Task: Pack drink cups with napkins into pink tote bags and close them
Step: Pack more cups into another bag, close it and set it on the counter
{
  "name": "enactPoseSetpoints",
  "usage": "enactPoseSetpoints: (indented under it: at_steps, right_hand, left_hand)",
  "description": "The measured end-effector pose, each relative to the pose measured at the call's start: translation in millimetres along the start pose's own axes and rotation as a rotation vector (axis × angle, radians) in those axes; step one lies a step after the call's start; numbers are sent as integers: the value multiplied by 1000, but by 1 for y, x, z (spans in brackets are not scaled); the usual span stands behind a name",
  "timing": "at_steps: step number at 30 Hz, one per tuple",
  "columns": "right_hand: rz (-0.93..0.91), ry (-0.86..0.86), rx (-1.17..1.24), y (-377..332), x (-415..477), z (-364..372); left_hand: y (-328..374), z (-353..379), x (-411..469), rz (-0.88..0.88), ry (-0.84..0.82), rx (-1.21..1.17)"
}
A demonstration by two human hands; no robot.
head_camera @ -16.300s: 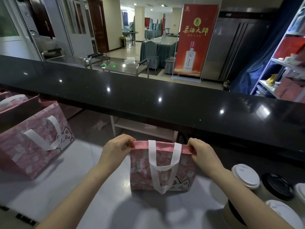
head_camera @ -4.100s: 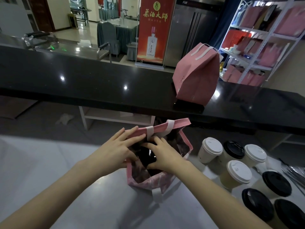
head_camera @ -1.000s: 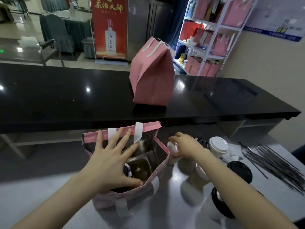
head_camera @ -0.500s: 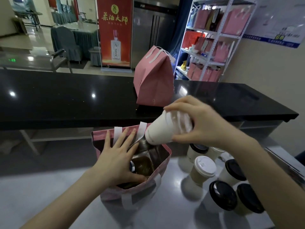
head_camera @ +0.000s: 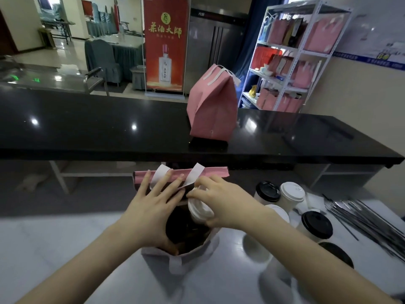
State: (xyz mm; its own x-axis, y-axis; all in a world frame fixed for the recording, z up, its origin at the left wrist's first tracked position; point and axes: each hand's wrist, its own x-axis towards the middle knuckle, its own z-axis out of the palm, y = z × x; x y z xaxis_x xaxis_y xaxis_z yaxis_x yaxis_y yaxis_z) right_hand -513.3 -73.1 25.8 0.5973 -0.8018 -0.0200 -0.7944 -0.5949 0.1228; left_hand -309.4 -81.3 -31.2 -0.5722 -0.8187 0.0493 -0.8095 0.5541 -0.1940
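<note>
An open pink tote bag (head_camera: pixel 210 172) with white handles stands on the white table in front of me. My left hand (head_camera: pixel 151 207) lies spread over its left side, fingers straight against the far wall and thumb on the near rim. My right hand (head_camera: pixel 223 205) grips a white-lidded paper cup (head_camera: pixel 200 211) tilted inside the bag's mouth. Something dark sits deeper in the bag; I cannot tell what. Several more cups with white lids (head_camera: pixel 292 191) and black lids (head_camera: pixel 316 223) stand to the right of the bag.
A closed pink tote bag (head_camera: pixel 211 110) stands on the black counter (head_camera: pixel 87 130) behind the table. Dark thin sticks (head_camera: pixel 372 220) lie at the table's right edge. A white shelf (head_camera: pixel 293 55) with more pink bags stands at the back right.
My right hand has come down with the white-lidded cup from above the bag into its mouth. My left hand has stayed on the bag.
</note>
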Motion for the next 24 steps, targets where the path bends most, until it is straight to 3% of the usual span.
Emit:
enactPoseSetpoints:
  at_steps: [6, 14, 24]
  right_hand:
    - [-21, 31, 14, -14, 13, 4]
    - [113, -46, 73, -7, 20, 3]
    - [136, -145, -21, -16, 30, 37]
  left_hand:
    - [3, -3, -4, -23, -18, 16]
    - [-1, -5, -6, -58, -38, -6]
    - [-3, -4, -6, -38, -23, -23]
